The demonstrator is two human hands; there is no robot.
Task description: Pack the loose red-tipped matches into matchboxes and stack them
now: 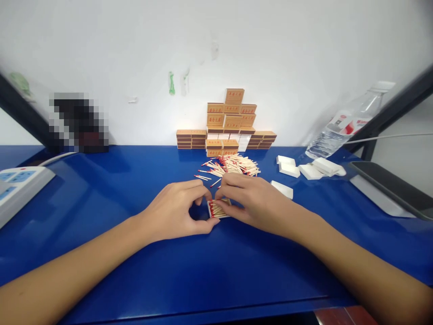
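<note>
Left hand [181, 207]: thumb and forefinger hold the left end of the matchbox tray [209, 210]; tray lies between both hands, long axis left to right, red match heads [212, 209] toward this hand; right hand [252, 196]: fingers narrowed above the tray; cannot tell whether gripping.

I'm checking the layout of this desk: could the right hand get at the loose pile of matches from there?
Probably yes. The right hand is at the small tray, and the pile of matches lies just beyond it on the table, with nothing visible blocking the way.
</note>
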